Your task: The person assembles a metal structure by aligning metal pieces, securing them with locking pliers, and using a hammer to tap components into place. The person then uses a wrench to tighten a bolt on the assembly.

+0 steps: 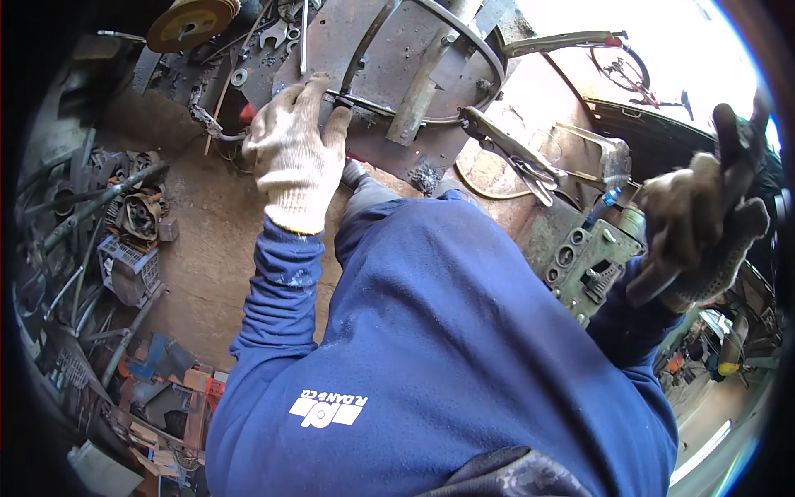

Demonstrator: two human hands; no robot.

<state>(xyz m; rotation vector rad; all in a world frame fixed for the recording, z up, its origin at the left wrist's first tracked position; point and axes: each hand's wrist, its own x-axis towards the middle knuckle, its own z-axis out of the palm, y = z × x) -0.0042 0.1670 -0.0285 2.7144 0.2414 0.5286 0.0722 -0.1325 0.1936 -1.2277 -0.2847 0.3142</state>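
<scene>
My left hand, in a pale knit work glove, lies at the near left edge of the steel worktable. Its fingers are stretched out, the thumb apart, beside the corner of a curved metal frame. A round pipe crosses that frame. Locking pliers grip its near right side, and a second locking clamp sits at its far right. Raised at the right, my gloved right hand is closed round a dark tool; blur hides its kind.
Wrenches and a cutting disc lie at the far left. A green machine with dials stands right of my knees. Scrap metal and a plastic crate crowd the left floor. A bicycle is beyond, and a cable curves below the table.
</scene>
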